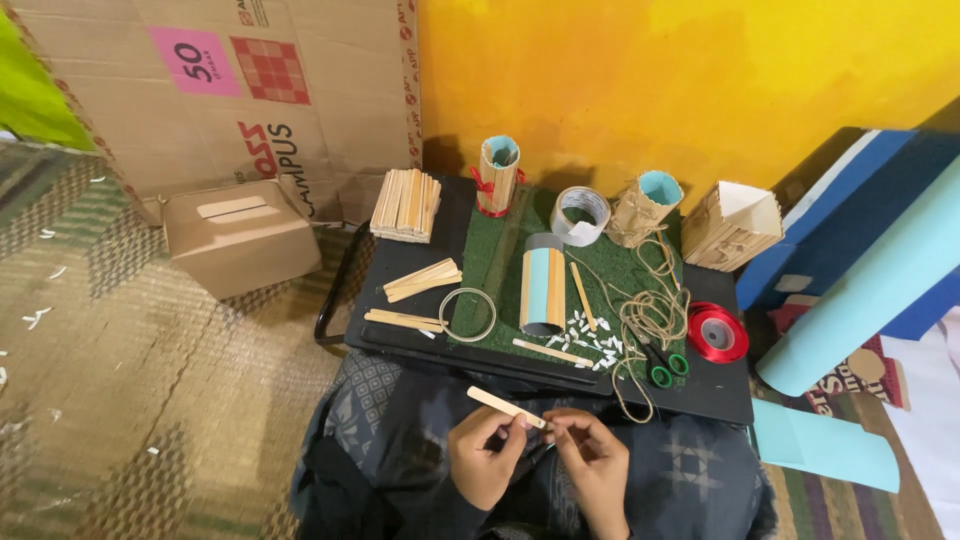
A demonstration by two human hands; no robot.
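Lower centre of the frame: both hands are held close together over the lap, below the near edge of the black table (700,400). The left hand (483,455) has its fingers curled in, thumb and forefinger pinching the right end of a pale wooden craft stick (503,406). The stick runs up and to the left from the fingertips, most of its length free in the air, and its lower right end sits between the two hands. The right hand (595,462) meets the same end, fingers bent and pressed together at the tip of the stick; whether it grips the wood itself or something small on it cannot be told. On the table, mid-frame, a green mat (500,265) carries a cylinder partly clad in sticks, blue showing between them (542,290), lying on its side. Just right of it are a single stick, scattered white paper bits (585,340), a tangle of twine (655,310) and green-handled scissors (662,368). A clear ring (467,314) lies left of the cylinder, with loose sticks beside it. A red ribbon spool (717,332) sits at the right of the table. Along the far edge: a stack of sticks (406,205), an upright stick-clad holder with a red bow (497,175), a tape roll (580,215), and two more holders. A cardboard box (240,240) stands upper left.
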